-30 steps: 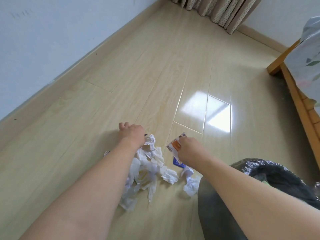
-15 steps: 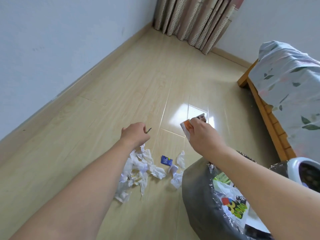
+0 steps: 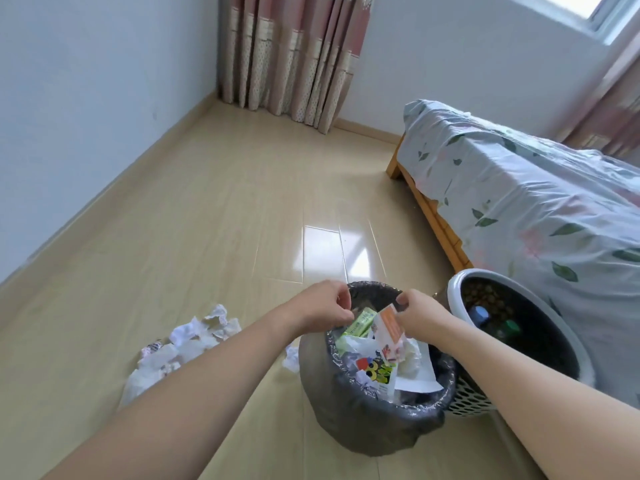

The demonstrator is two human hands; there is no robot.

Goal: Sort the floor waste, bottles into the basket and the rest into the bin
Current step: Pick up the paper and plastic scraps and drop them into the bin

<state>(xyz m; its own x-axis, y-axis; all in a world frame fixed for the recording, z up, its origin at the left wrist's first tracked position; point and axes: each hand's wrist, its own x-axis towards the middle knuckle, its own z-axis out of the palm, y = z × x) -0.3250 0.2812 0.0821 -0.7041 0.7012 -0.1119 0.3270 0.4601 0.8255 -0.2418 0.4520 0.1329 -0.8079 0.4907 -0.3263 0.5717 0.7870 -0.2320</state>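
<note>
R hand [image 3: 420, 315] is over the bin [image 3: 363, 420], fingers curled down round the top of a small white-and-orange carton [image 3: 390, 332]; carton hangs tilted, its lower end down among the rubbish inside the rim. L hand [image 3: 322, 308] sits over the bin's left rim, fingers curled w/ thumb meeting fingertips; can't tell if it's got anything pinched. Bin is lined w/ a black bag and holds a green packet [image 3: 356, 325], white paper and a colourful printed wrapper [image 3: 379, 370]. Just right of the bin, touching or nearly so, stands the white perforated basket [image 3: 464, 398] w/ bottles [image 3: 507, 327] inside, caps showing. On the floor [image 3: 207, 220] left of the bin, a heap of crumpled tissues [image 3: 188, 344], one scrap [image 3: 292, 358] right by the bin wall. Bed [image 3: 519, 202] w/ a leaf-print sheet along the right edge of the floor, curtain [image 3: 291, 57] at the far corner
</note>
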